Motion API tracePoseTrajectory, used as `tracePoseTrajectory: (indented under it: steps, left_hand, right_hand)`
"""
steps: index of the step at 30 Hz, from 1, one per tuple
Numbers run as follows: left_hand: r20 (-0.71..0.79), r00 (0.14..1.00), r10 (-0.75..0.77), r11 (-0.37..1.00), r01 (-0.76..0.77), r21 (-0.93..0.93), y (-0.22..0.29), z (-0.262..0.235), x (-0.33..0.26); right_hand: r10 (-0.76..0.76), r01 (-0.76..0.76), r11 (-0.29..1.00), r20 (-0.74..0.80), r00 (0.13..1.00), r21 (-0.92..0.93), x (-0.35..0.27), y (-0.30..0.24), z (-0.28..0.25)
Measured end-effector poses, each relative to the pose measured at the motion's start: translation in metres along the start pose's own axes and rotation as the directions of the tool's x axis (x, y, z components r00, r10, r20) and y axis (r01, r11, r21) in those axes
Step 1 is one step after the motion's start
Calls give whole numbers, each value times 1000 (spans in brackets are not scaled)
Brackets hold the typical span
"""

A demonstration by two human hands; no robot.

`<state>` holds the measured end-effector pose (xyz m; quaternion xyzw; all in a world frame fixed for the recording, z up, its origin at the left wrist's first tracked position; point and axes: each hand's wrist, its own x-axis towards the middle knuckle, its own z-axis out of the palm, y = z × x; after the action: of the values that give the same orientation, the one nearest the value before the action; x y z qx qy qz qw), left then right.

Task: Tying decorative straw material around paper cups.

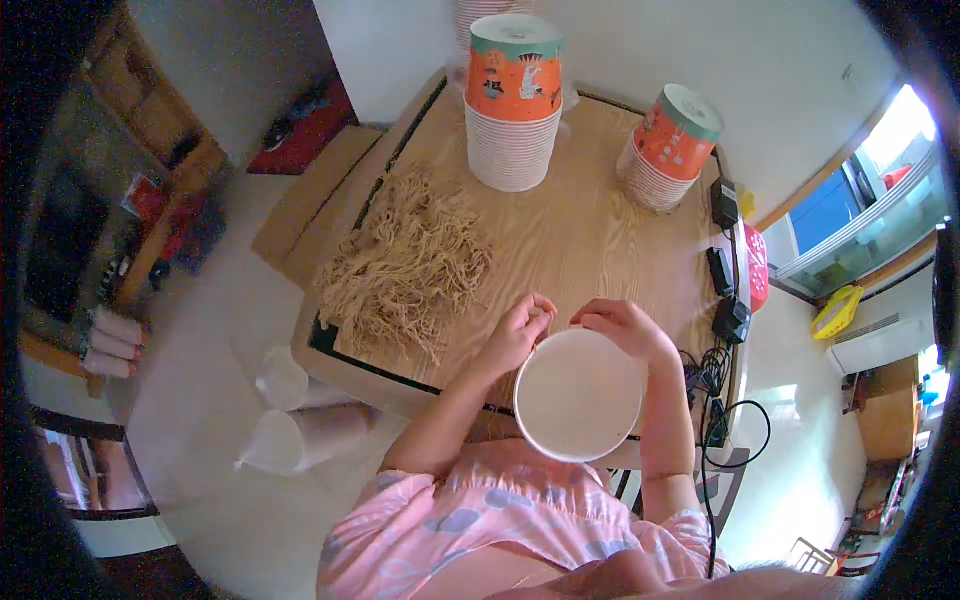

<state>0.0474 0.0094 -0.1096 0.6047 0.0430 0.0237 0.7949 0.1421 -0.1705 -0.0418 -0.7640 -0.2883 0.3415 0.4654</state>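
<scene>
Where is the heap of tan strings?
In the head view, the heap of tan strings lies on the left side of the table, near the left hand.

You have daylight from the wood-framed glass window (903, 130) to your right, which burns to white. It gives glare on the glossy pale floor (800, 415) there. The left side is dimmer and grainy; the fisheye bends straight edges, and the rim falls into black.
</scene>
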Motion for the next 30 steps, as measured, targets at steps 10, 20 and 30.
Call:
tracePoseTrajectory:
  steps: [10,20,30]
  left_hand:
    - [-110,993,-48,996,56,69,16,5,-13]
    - [-129,982,135,973,-107,204,16,31,-6]
    - [-135,984,112,979,-85,188,20,31,-10]
  right_hand:
    - [-55,74,976,96,994,-204,-13,-11,0]
    - [58,-74,966,68,996,247,5,5,26]
    - [-9,2,947,20,1000,321,-1,8,32]
